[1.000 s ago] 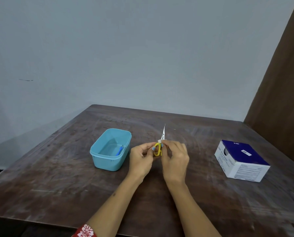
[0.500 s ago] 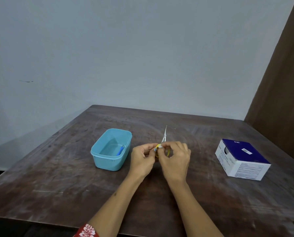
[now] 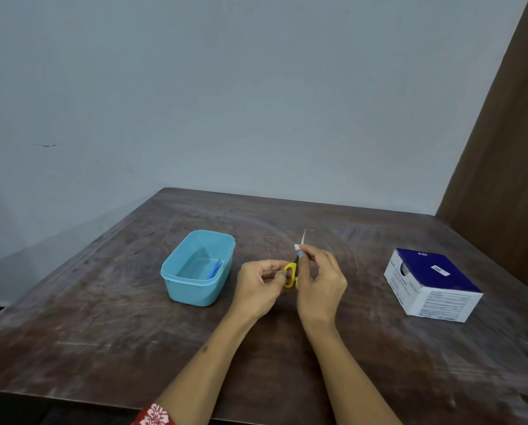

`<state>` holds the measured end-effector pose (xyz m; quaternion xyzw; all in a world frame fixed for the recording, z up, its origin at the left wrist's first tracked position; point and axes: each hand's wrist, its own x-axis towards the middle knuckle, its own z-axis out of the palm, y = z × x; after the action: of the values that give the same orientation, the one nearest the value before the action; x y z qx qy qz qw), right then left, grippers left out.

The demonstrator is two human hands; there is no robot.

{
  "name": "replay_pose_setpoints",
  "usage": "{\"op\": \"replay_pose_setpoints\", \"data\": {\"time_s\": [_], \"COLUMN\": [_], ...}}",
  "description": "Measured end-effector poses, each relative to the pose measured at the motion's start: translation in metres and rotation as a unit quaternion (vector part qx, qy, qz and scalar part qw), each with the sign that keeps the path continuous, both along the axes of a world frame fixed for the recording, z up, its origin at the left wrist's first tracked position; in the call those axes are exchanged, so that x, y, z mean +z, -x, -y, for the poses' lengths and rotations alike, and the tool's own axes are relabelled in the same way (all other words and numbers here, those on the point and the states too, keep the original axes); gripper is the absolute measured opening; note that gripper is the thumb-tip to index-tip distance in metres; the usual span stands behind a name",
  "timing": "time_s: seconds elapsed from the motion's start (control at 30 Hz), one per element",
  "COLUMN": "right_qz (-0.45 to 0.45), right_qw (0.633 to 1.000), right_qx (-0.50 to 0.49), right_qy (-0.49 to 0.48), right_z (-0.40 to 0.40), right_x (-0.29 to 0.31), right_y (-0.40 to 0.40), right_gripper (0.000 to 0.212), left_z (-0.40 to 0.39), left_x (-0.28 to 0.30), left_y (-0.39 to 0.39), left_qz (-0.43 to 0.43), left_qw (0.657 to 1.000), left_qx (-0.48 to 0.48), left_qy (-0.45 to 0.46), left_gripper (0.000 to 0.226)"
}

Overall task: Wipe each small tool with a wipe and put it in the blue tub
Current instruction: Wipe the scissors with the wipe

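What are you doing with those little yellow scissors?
A person is cleaning small scissors. The left hand holds the yellow handles, and the right hand pinches a small white wipe around the blades, which point up and away. The blue tub beside the left hand already holds a blue-handled tool. A white and blue box sits at the right.

One tub (image 3: 198,268), one scissors (image 3: 291,273), one box (image 3: 431,285), two hands.

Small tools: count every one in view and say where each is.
2. The yellow-handled scissors are held between the left hand and the right hand; a blue-handled tool lies in the blue tub. Others may be hidden.
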<state>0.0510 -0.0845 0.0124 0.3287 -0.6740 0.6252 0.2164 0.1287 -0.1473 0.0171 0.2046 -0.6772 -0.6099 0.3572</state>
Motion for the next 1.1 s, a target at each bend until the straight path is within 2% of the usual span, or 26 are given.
{"op": "replay_pose_setpoints", "data": {"time_s": [0.23,0.5,0.7,0.83,0.9,1.03,1.1], "right_qz": [-0.005,0.046,0.039,0.012,0.006,0.042,0.057], "right_qw": [1.000,0.998,0.998,0.999,0.999,0.999,0.998], "right_qx": [0.005,0.012,0.025,-0.035,-0.041,0.026,0.018], "right_qy": [-0.018,0.030,-0.040,-0.001,0.014,0.016,0.027], "right_z": [-0.0008,-0.0001,0.0027,0.0004,-0.0001,0.0007,0.0008], "right_x": [-0.0005,0.0002,-0.0042,0.0002,0.0008,-0.0006,0.0000], "right_y": [-0.0020,0.0013,0.0006,0.0000,0.0007,-0.0012,-0.0003], "right_gripper": [0.019,0.019,0.018,0.016,0.016,0.023,0.022], "left_z": [0.0037,0.0022,0.0059,0.0025,0.0013,0.0004,0.0012], "left_x": [-0.0029,-0.0022,-0.0072,-0.0067,-0.0057,-0.0062,-0.0067], "left_y": [0.0016,0.0021,0.0047,0.0036,0.0034,0.0038,0.0040], "left_qz": [0.007,0.036,0.022,0.030,0.034,0.047,0.051], "left_qw": [0.998,0.999,0.992,0.983,0.983,0.989,0.991], "left_qx": [0.049,0.025,0.108,0.150,0.143,0.089,0.068], "left_qy": [0.025,0.030,0.068,0.101,0.108,0.108,0.098], "left_gripper": [0.023,0.022,0.024,0.024,0.025,0.026,0.025]}}
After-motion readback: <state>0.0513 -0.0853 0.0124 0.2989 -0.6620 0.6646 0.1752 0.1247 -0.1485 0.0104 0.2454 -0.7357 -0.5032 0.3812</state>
